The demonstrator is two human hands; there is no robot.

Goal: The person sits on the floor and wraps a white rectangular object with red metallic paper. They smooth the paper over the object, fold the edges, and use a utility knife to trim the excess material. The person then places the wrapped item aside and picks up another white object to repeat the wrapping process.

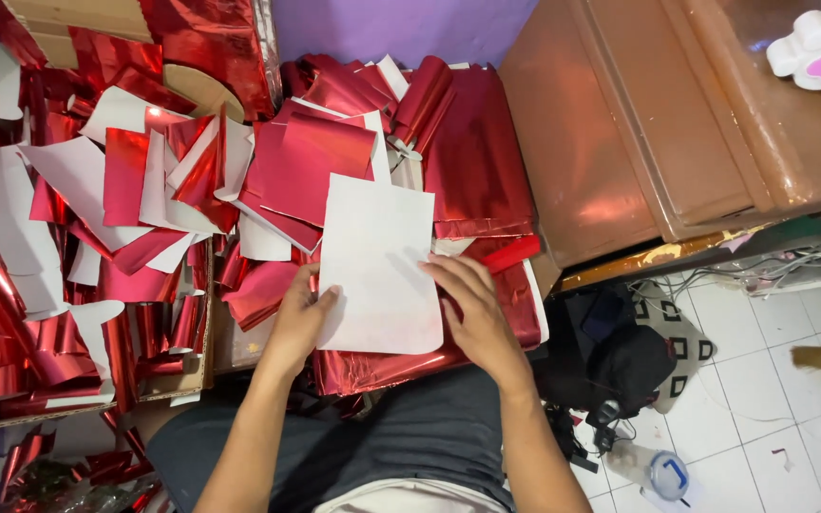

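white sheet [377, 261] – centre of frame, flat on a stack of red foil sheets [486, 171] | left hand [298, 318] – fingers closed on its lower left edge, thumb on top | right hand [472, 309] – open, fingers spread flat on its right edge | brown cabinet [639, 123] – upper right

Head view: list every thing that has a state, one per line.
white sheet: flat, white side up, held by both hands
left hand: gripping the sheet's left edge
right hand: pressed flat on the sheet's right edge
red foil stack: lying under the sheet
foil scraps: loose, curled, jumbled
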